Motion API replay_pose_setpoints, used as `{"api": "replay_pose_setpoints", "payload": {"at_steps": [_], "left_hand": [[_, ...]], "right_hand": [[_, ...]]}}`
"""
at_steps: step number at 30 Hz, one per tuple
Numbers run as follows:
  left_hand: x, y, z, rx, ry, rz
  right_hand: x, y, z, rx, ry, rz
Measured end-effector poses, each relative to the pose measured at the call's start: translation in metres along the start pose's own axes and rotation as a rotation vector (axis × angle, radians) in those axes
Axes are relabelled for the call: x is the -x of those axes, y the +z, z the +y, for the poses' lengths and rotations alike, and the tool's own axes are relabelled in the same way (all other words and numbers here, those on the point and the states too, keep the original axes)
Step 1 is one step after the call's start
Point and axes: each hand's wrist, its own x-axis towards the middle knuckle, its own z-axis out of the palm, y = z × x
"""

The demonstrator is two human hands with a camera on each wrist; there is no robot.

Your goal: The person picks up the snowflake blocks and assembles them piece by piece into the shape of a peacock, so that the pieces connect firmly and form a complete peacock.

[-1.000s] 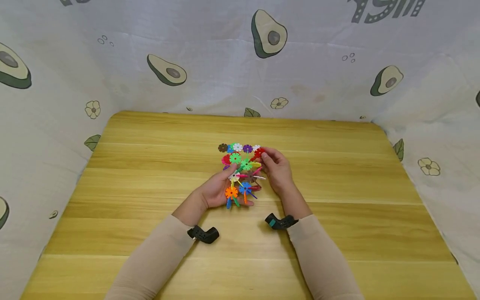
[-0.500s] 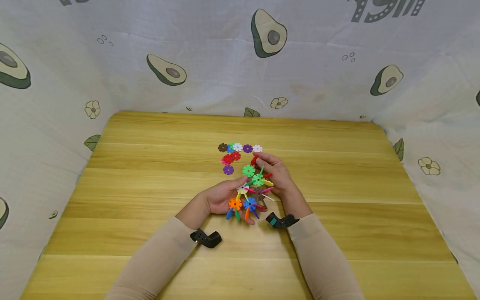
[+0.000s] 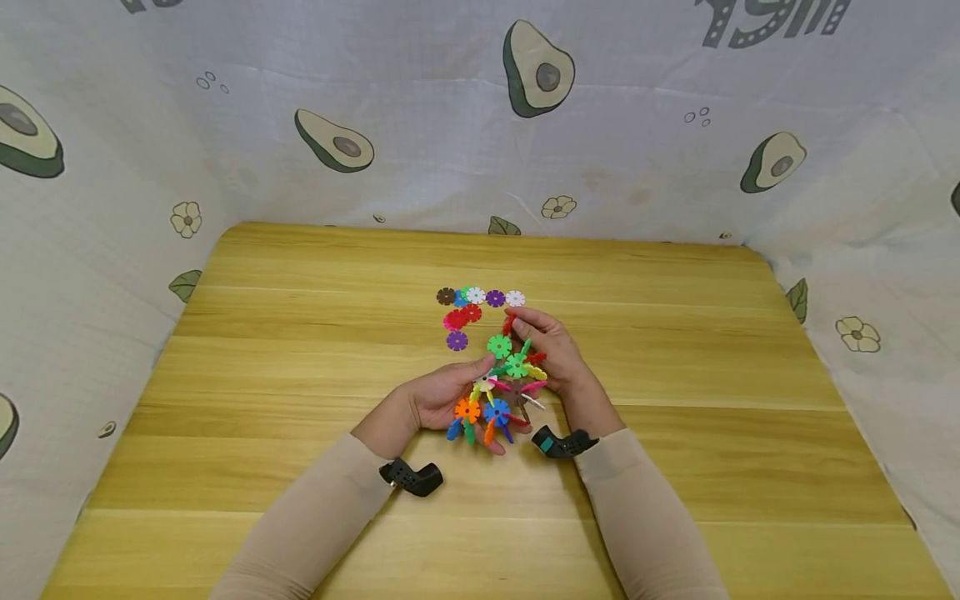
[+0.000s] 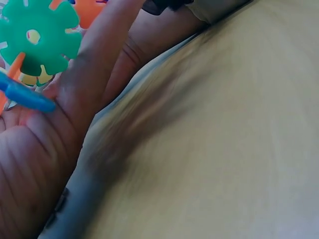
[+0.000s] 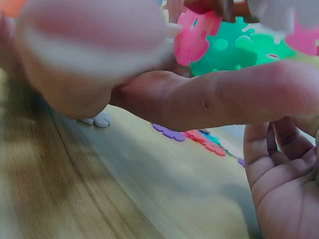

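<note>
A structure of interlocked notched plastic discs (image 3: 497,412) in many colours rests against my left hand (image 3: 442,398); the thumb presses over its left side and the fingers pass beneath. In the left wrist view a green disc (image 4: 56,30) and a blue disc (image 4: 27,94) of it sit over the palm. At its upper right, my right hand (image 3: 558,354) pinches a red disc (image 3: 509,324), turned edge-on, between thumb and index finger. A light green disc (image 3: 499,347) sticks out at the structure's top. The right wrist view shows a pink disc (image 5: 192,42) beyond the fingers.
Loose discs lie on the wooden table (image 3: 712,350) beyond the hands: a purple disc (image 3: 457,341), a red disc (image 3: 471,313), a brown disc (image 3: 446,297), a white disc (image 3: 515,298) and several others. A printed cloth (image 3: 435,67) hangs behind the table.
The disc structure and my left hand have come nearer the body and slightly right, uncovering loose discs. My right hand has lowered slightly, and its red disc now stands edge-on.
</note>
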Motion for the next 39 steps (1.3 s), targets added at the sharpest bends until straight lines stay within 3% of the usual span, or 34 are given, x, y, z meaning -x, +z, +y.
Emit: {"api": "replay_pose_setpoints", "payload": {"at_steps": [8, 20, 23, 26, 29, 31, 33, 35, 37, 39], "left_hand": [[0.001, -0.001, -0.001, -0.018, -0.024, 0.007], [-0.001, -0.003, -0.004, -0.089, -0.038, 0.046], [-0.001, -0.003, -0.004, -0.065, -0.025, 0.039], [-0.001, -0.003, -0.004, -0.043, -0.015, 0.063], [-0.001, -0.003, -0.003, -0.041, -0.003, 0.108], [0.000, -0.003, -0.002, -0.042, 0.011, 0.127], [0.000, -0.004, -0.002, -0.040, 0.030, 0.129], [0.001, -0.005, -0.002, -0.031, 0.045, 0.116], [0.001, -0.006, -0.002, -0.021, 0.056, 0.091], [0.002, -0.007, -0.003, -0.007, 0.063, 0.067]], "right_hand": [[0.000, -0.001, 0.000, 0.103, -0.054, -0.045], [-0.001, -0.008, 0.002, 0.092, -0.036, -0.144], [-0.002, -0.008, 0.003, 0.108, -0.053, -0.110], [-0.006, -0.006, 0.004, 0.119, -0.118, 0.050], [-0.011, -0.005, 0.005, 0.339, -0.196, 0.266], [-0.014, -0.005, 0.005, 0.597, -0.208, 0.337], [-0.017, -0.005, 0.005, 0.878, -0.206, 0.295], [-0.019, -0.003, 0.004, 1.079, -0.223, 0.202], [-0.019, 0.000, 0.003, 1.225, -0.241, 0.119], [-0.019, 0.002, 0.002, 1.283, -0.231, 0.108]]}}
